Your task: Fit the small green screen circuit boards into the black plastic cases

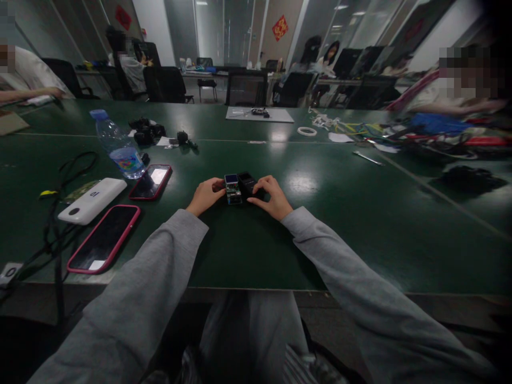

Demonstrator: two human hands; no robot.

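In the head view, my left hand pinches the left side of a small circuit board with a screen. Green board and electronic parts show below its dark, pale-framed screen. Close against its right side is a flat black piece that looks like a casing, tilted. My right hand grips that black piece at its right edge, thumb and fingers curled around it. Both items are just above or on the green table; I cannot tell whether they rest on it. My fingers partly hide them.
To the left are two red-cased phones, a white power bank, a water bottle and black cables. A grey tray lies ahead. Tangled cables lie right, near a co-worker.
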